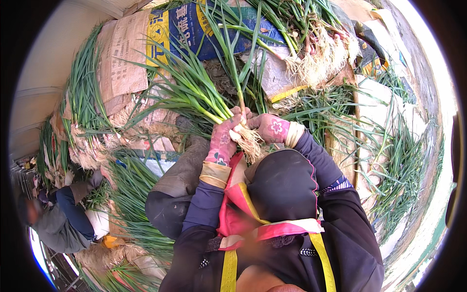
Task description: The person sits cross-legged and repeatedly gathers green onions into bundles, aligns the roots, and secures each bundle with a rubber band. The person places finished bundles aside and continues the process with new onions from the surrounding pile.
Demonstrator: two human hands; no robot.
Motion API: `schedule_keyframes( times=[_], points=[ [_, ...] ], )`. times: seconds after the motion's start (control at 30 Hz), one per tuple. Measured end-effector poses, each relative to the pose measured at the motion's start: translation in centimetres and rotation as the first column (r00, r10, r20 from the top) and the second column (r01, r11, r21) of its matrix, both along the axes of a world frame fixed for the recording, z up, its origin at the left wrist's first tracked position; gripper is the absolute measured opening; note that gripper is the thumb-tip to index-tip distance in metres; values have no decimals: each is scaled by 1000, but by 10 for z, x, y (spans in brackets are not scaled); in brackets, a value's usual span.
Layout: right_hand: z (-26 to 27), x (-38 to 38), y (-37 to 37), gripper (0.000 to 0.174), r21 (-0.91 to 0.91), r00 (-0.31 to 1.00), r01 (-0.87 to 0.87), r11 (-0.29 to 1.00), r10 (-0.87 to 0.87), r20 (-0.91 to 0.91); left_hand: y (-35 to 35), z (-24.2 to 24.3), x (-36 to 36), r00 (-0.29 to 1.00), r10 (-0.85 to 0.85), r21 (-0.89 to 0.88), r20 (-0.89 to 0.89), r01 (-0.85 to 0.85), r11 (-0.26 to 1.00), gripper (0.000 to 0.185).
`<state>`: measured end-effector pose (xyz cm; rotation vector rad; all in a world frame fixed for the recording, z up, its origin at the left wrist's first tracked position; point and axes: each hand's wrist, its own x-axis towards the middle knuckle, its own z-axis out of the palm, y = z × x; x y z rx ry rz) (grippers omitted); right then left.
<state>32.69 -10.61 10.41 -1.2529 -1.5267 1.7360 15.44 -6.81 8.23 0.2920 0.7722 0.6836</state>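
My left hand point(223, 140), in a pink flowered glove, grips a bunch of green garlic plants point(209, 96) near their pale lower stems. Their leaves fan away from me to the upper left. Pale roots point(251, 144) hang between my hands on the near side. In a matching glove, my right hand point(271, 127) has its fingers curled at the base of a single garlic stalk point(239, 89) with a reddish stem, which stands beside the bunch. The fingers partly hide where stalk and roots meet.
Printed woven sacks point(122, 54) lie ahead, with a rooted garlic pile point(321, 47) at far right. Bundled garlic point(85, 87) lies left, and more leaves point(140, 204) spread beside my knee. Loose leaves point(397, 175) cover sacking at right. Another person point(62, 226) sits at lower left.
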Motion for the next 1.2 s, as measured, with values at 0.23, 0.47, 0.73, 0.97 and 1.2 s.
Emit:
schedule_keyframes(
  times=[0.23, 0.47, 0.73, 0.97, 1.2],
  points=[
    [-12, 15, 35, 31, -205, 856, 514, 833, -514, 60, -6, 8, -2, 997, 7, -63, -79, -12, 998, 33],
    [-15, -4, 59, 26, -161, 774, 578, 800, -600, -203, -12, 22, -3, 985, -87, 13, -152, 90, 996, 30],
    [-7, -11, 35, 20, 11, 792, 602, 798, -596, -132, -17, 24, 8, 947, -47, -109, -317, 13, 994, 27],
    [17, 41, 3, 23, -142, 274, 535, 833, -330, -903, -18, 24, -1, 936, 48, -105, -349, -90, 990, 22],
    [-21, 28, 4, 46, -51, 831, 229, 972, -168, 531, -23, 13, 7, 894, 15, -9, -448, -21, 1000, 18]
  ],
)
